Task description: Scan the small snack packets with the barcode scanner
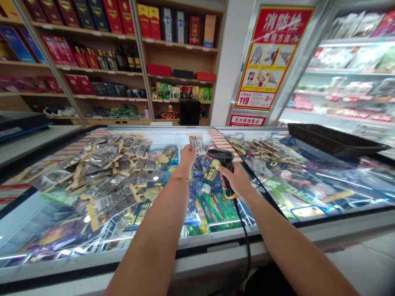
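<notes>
Pinched in my left hand (187, 157) is a small clear packet (199, 144) with a printed label, held above the glass freezer lid (160, 139). My right hand (232, 177) is wrapped around the handle of a black and yellow barcode scanner (220, 154), whose head points toward the packet. From its grip a black cable (243, 230) hangs down over the freezer's front edge. A heap of similar packets (101, 158) covers the glass to the left, and a smaller pile of packets (271, 154) lies on the right-hand lid.
Bagged frozen goods (212, 205) show through the glass. A dark brown tray (336, 139) rests on the freezer's right end. Behind stand wooden shelves (182, 61) with boxes and bottles, a red fire-hydrant poster (274, 57) and a lit display fridge (348, 78).
</notes>
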The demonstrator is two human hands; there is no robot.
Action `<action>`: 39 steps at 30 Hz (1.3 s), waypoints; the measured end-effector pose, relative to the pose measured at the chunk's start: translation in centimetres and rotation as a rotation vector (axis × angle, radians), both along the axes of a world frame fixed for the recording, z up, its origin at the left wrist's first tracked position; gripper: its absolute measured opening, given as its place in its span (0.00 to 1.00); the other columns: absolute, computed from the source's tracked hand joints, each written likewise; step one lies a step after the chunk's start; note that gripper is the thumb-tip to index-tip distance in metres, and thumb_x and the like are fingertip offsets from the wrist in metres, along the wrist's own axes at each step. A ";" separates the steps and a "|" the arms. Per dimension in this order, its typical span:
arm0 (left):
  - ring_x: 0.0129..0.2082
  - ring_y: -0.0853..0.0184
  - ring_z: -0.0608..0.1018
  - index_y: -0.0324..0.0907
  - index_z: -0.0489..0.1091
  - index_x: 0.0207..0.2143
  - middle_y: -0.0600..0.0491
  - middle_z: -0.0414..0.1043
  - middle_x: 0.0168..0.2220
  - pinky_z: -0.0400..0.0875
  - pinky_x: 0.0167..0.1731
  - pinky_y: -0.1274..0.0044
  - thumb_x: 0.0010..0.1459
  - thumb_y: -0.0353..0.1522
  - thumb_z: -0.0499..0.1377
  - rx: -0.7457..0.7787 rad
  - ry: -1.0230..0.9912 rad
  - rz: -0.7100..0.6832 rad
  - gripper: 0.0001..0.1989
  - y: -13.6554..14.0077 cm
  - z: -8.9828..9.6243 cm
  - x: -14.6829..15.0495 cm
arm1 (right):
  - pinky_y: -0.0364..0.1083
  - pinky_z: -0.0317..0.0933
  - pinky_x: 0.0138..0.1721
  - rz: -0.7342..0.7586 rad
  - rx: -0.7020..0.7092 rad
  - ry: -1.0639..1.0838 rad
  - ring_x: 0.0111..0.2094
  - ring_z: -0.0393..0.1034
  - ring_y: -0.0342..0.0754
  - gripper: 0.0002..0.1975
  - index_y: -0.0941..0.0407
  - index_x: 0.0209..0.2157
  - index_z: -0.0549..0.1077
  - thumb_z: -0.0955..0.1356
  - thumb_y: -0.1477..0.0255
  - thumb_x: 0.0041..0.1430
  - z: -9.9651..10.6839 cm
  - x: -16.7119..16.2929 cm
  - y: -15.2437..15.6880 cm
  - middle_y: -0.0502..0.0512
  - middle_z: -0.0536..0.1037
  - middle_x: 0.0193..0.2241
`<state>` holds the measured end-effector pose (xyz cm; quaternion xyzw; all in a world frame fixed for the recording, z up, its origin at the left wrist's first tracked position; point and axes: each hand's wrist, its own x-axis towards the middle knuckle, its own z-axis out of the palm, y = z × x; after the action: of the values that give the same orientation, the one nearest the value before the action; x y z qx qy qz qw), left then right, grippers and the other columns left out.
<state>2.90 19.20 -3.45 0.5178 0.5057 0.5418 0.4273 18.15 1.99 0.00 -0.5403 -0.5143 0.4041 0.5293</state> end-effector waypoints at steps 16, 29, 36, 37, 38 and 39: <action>0.31 0.72 0.80 0.41 0.64 0.54 0.52 0.74 0.36 0.78 0.37 0.76 0.58 0.25 0.61 -0.159 -0.232 0.091 0.22 -2.6 3.6 7.3 | 0.40 0.57 0.13 -0.102 0.022 0.156 0.11 0.63 0.40 0.14 0.54 0.32 0.64 0.71 0.62 0.53 3.7 7.2 -0.5 0.43 0.69 0.18; 0.30 0.69 0.80 0.42 0.66 0.52 0.49 0.75 0.40 0.76 0.34 0.76 0.55 0.27 0.65 -0.077 -0.097 -0.278 0.22 -2.1 8.0 31.0 | 0.41 0.58 0.12 -0.521 0.020 0.084 0.11 0.63 0.42 0.11 0.55 0.30 0.64 0.72 0.69 0.54 5.5 25.5 -2.8 0.45 0.69 0.16; 0.48 0.62 0.78 0.40 0.68 0.53 0.41 0.74 0.53 0.71 0.45 0.74 0.57 0.26 0.62 0.088 0.214 -0.214 0.21 -1.4 7.5 32.2 | 0.41 0.55 0.11 -0.500 -0.009 0.102 0.10 0.62 0.41 0.12 0.55 0.29 0.63 0.72 0.68 0.54 4.8 25.4 -1.9 0.44 0.68 0.16; 0.49 0.62 0.78 0.39 0.67 0.54 0.40 0.73 0.54 0.71 0.46 0.74 0.57 0.26 0.61 0.102 0.242 -0.213 0.21 -1.4 7.5 31.4 | 0.41 0.55 0.11 -0.490 -0.012 0.106 0.10 0.62 0.41 0.11 0.55 0.29 0.64 0.71 0.68 0.54 4.7 25.0 -1.7 0.44 0.68 0.16; 0.50 0.62 0.78 0.39 0.67 0.54 0.40 0.73 0.55 0.71 0.47 0.74 0.58 0.26 0.61 0.111 0.261 -0.215 0.21 -1.4 7.6 30.5 | 0.41 0.55 0.11 -0.482 -0.011 0.106 0.10 0.62 0.41 0.11 0.55 0.29 0.64 0.71 0.68 0.55 4.6 24.5 -1.5 0.44 0.68 0.16; 0.51 0.62 0.77 0.38 0.67 0.54 0.39 0.73 0.55 0.70 0.48 0.74 0.58 0.25 0.61 0.119 0.278 -0.210 0.21 -1.4 7.7 29.4 | 0.41 0.55 0.11 -0.471 -0.011 0.102 0.10 0.63 0.42 0.10 0.55 0.29 0.64 0.71 0.69 0.55 4.4 23.9 -1.3 0.44 0.68 0.16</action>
<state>32.34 17.76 4.22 0.6621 0.4700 0.4464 0.3761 42.07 0.71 4.45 -0.6272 -0.3446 0.2989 0.6313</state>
